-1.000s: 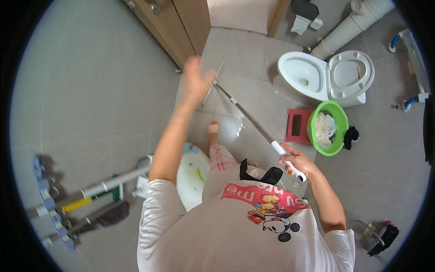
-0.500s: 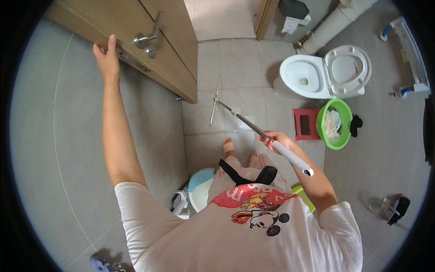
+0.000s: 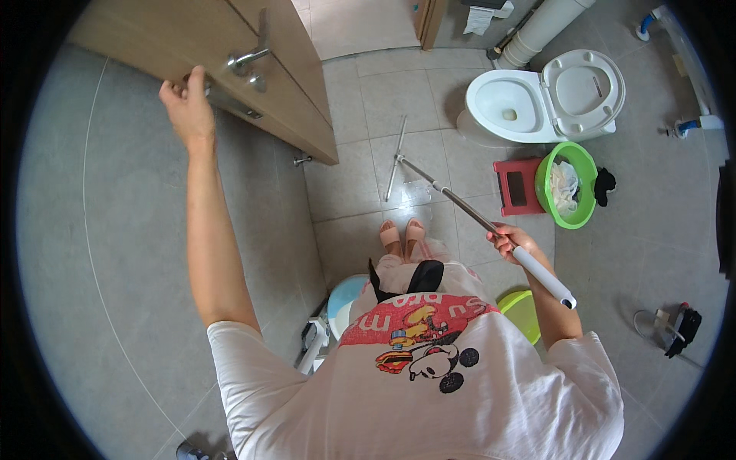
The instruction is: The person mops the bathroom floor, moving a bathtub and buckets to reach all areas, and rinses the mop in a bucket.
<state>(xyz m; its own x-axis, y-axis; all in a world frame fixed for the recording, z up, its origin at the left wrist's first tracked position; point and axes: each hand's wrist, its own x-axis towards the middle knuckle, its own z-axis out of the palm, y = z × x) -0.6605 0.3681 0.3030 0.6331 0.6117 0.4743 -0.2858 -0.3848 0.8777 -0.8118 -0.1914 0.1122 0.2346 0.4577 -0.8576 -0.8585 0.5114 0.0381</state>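
since half a second ago, the blade [image 3: 401, 138] has swung rightward across a tile joint, and the feet [image 3: 392, 238] now stand side by side. fingers of the right hand [image 3: 507, 241] are wrapped round the metal shaft [image 3: 460, 203] of a long squeegee, just ahead of its white grip [image 3: 543, 274]. fingers of the left hand [image 3: 189, 111] are part-curled at the door [image 3: 199, 42] edge, below the lever; i cannot tell whether they grip. the step in hand looks like steadying the door with the squeegee held ready; the next move probably calls for a surer left hold and the blade kept clear of the door's bottom corner. the squeegee slants over the floor [image 3: 337, 188], its long axis running forward and leftward from the grip; the blade lies crosswise to it, far end leaning right, well short of the toilet [image 3: 475, 123].
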